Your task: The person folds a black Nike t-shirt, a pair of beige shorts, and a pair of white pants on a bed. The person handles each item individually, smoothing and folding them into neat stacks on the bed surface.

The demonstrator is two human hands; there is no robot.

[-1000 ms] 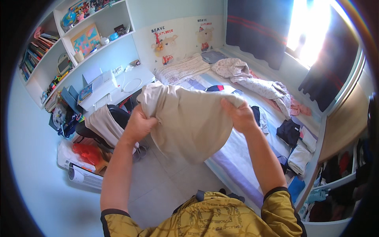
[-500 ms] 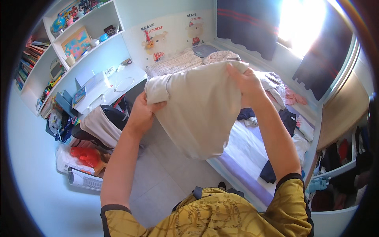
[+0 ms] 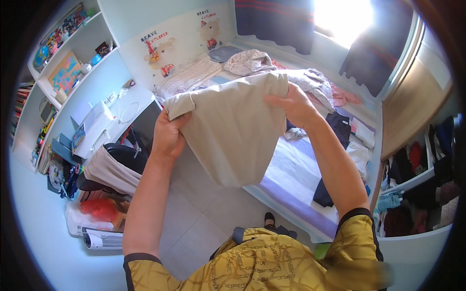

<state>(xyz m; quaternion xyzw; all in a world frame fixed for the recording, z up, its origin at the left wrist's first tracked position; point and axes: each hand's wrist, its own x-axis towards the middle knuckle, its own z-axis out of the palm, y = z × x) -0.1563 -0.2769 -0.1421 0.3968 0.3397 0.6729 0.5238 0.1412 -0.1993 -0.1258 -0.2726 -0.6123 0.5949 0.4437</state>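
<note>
A plain beige cloth hangs stretched between my hands, at chest height and out in front of me. Its upper edge is folded over at both corners, and the lower end narrows and dangles free; I cannot tell what kind of piece it is. My left hand pinches the upper left corner, thumb on the near face. The upper right corner is in my right hand, with its thumb lying across the front of the cloth and its other fingers partly hidden behind.
Behind the cloth stands a bed with a quilt and scattered clothes, dark trousers among them. At right is an open wardrobe full of clothes. To the left are a chair draped with beige fabric, a desk and shelves.
The view has turned to the right, so the room sits further left. My hands have shifted a little left with the cloth; the right corner now shows a folded-over flap.
</note>
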